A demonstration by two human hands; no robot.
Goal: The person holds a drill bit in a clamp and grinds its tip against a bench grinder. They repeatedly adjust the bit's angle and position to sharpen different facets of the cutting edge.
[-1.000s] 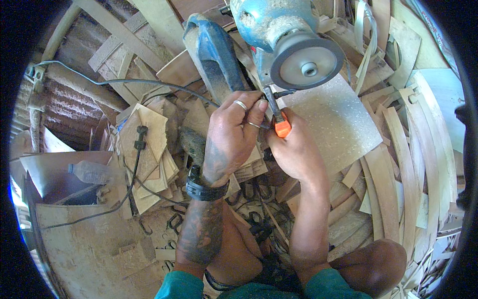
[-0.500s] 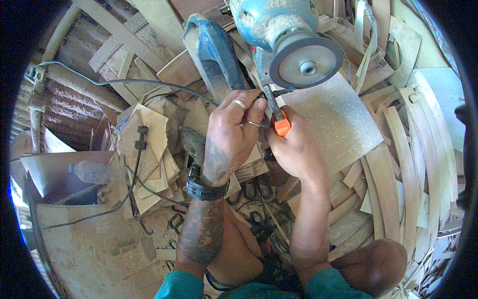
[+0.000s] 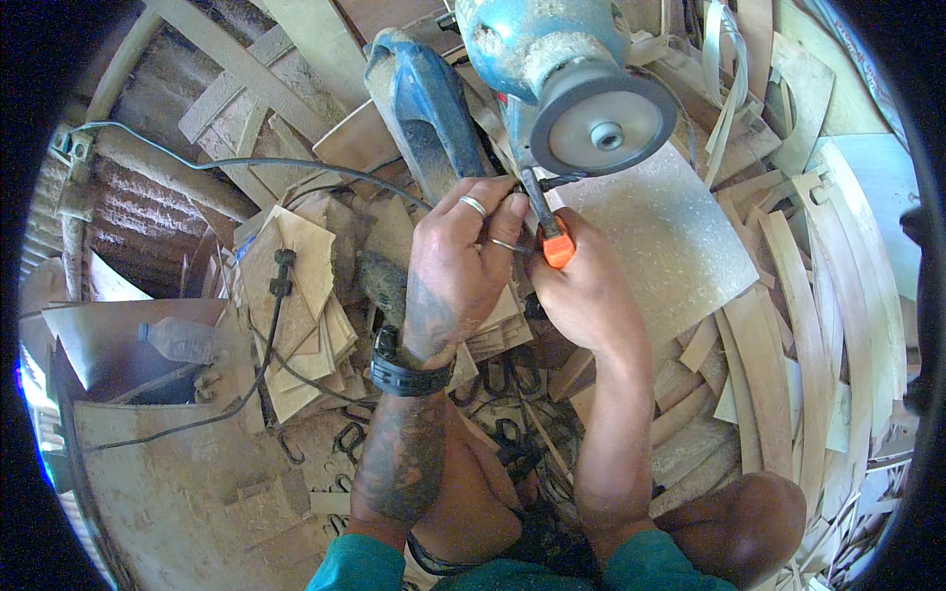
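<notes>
My left hand (image 3: 458,241), with rings and a black wrist watch (image 3: 412,376), has its fingers closed round the shank end of a dark, twisted drill bit (image 3: 564,181). The bit's tip points right, close under the lower rim of a grey grinding wheel (image 3: 603,128); I cannot tell whether they touch. In my right hand (image 3: 586,291) is an orange-handled tool (image 3: 557,246) with a flat grey metal shaft, its kind unclear. The fist is closed round the handle, and the shaft reaches up across the bit. The wheel sits on a dusty blue grinder (image 3: 542,44).
A pale, dust-speckled board (image 3: 680,246) lies right of my hands. Curved wooden strips (image 3: 778,345) crowd the right side. Stacked thin wood pieces (image 3: 296,345), a black cable (image 3: 266,360) and a plastic bottle (image 3: 182,340) are at the left. Dark metal hooks (image 3: 350,438) lie below.
Both hands keep nearly the same place and hold. The drill bit's exposed end shows slightly more, just under the wheel.
</notes>
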